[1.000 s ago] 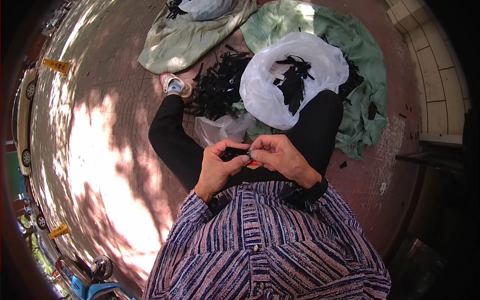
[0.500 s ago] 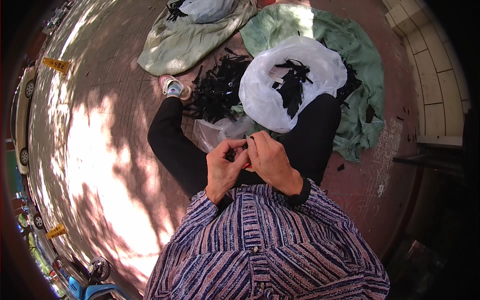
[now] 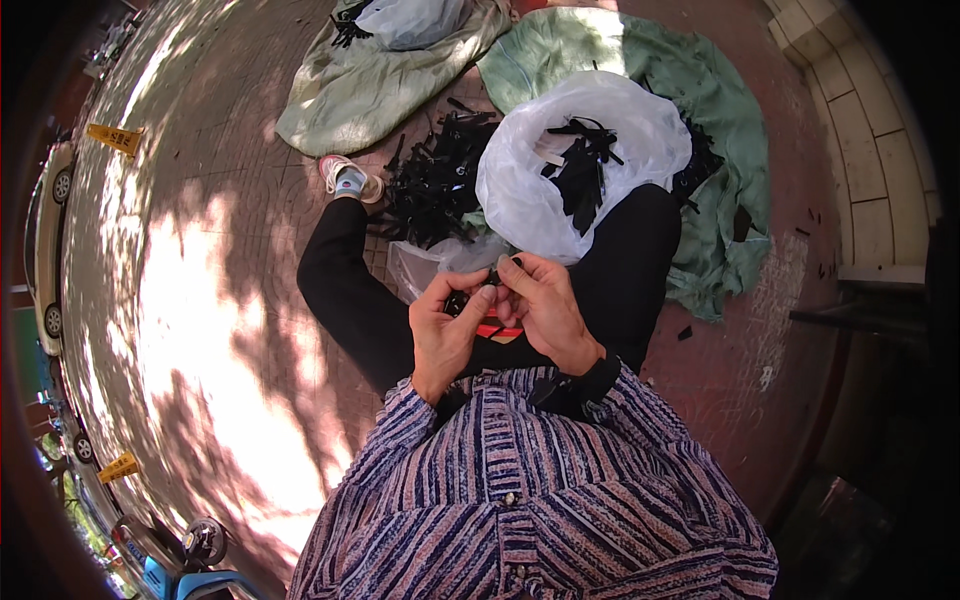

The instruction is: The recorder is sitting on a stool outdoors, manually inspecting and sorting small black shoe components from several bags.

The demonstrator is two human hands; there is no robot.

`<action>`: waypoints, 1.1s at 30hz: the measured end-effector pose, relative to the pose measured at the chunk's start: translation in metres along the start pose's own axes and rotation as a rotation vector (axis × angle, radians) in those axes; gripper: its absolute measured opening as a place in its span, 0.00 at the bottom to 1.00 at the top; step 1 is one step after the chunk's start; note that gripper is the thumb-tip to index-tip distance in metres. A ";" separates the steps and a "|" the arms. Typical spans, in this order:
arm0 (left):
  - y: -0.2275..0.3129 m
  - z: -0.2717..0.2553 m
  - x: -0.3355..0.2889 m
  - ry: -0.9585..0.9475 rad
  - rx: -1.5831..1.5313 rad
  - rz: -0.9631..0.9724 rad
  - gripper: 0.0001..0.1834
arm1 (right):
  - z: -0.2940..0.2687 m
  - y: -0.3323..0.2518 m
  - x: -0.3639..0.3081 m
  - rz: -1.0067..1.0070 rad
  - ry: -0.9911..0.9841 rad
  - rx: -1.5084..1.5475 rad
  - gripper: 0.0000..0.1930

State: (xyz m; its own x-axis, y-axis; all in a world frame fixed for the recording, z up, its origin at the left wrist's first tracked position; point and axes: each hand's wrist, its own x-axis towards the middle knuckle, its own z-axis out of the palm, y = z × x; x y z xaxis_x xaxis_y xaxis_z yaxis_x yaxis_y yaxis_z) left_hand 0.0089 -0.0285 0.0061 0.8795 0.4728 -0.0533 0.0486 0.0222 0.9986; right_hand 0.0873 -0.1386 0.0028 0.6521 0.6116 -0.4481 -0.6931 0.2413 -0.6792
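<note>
Both hands meet in front of my lap. My left hand (image 3: 445, 325) is closed around small black pieces (image 3: 456, 302), whose exact kind is too small to make out. The fingertips of my right hand (image 3: 548, 312) pinch a small black piece (image 3: 495, 275) against the left fingertips. Something red and yellow (image 3: 495, 330) shows below the hands, partly hidden. Just beyond stands a white plastic bag (image 3: 520, 190), its mouth rolled open, with black strap-like pieces (image 3: 585, 175) inside. A pile of similar black pieces (image 3: 435, 180) lies left of the bag.
Under and behind the bag spreads a green cloth sack (image 3: 735, 130). A paler sack (image 3: 350, 105) lies far left, with another plastic bag (image 3: 410, 18) on it. Clear plastic (image 3: 430, 262) rests between my legs. A tiled wall (image 3: 855, 130) stands at right; parked cars (image 3: 55, 240) are at far left.
My right hand has turned at the wrist, bringing its thumb and fingers more into sight. The small black piece at the fingertips shows more clearly. The left hand has barely moved.
</note>
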 end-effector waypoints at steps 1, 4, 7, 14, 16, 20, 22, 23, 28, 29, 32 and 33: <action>-0.002 0.001 0.000 0.032 -0.158 -0.113 0.08 | 0.001 0.000 -0.002 -0.002 0.002 0.003 0.11; -0.005 0.000 0.000 0.035 -0.284 -0.195 0.07 | 0.004 0.002 -0.003 -0.044 0.030 -0.023 0.11; 0.003 0.006 0.003 0.051 -0.373 -0.299 0.07 | 0.004 0.002 -0.002 -0.124 0.033 -0.125 0.11; 0.003 0.003 0.002 0.039 -0.428 -0.336 0.06 | 0.004 -0.002 -0.006 -0.101 0.007 -0.117 0.10; 0.002 0.003 0.001 0.037 -0.436 -0.337 0.06 | 0.004 -0.002 -0.006 -0.077 0.003 -0.099 0.10; 0.005 0.005 -0.001 0.069 -0.465 -0.377 0.05 | 0.005 -0.005 -0.008 -0.019 0.001 -0.016 0.10; 0.006 0.005 -0.002 0.070 -0.474 -0.384 0.05 | 0.006 -0.006 -0.008 -0.008 0.006 -0.010 0.10; 0.006 0.005 -0.002 0.070 -0.480 -0.391 0.05 | 0.007 -0.005 -0.008 -0.012 0.008 -0.020 0.10; 0.004 0.006 -0.003 0.088 -0.384 -0.337 0.04 | 0.011 -0.002 -0.010 -0.094 0.016 -0.150 0.11; 0.004 0.006 -0.003 0.089 -0.315 -0.310 0.04 | 0.013 -0.004 -0.011 -0.137 0.064 -0.295 0.10; 0.000 0.006 -0.004 0.100 -0.235 -0.252 0.04 | 0.017 0.004 -0.009 -0.519 0.140 -0.760 0.08; -0.002 0.006 -0.005 0.104 -0.237 -0.254 0.04 | 0.019 0.006 -0.009 -0.867 0.165 -1.071 0.07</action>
State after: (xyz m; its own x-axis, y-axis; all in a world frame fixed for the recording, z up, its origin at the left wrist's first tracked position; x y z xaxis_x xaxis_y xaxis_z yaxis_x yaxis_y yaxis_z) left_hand 0.0074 -0.0363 0.0042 0.8000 0.5127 -0.3116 0.1381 0.3482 0.9272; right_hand 0.0712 -0.1282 0.0140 0.8288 0.4521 0.3298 0.4693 -0.2407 -0.8496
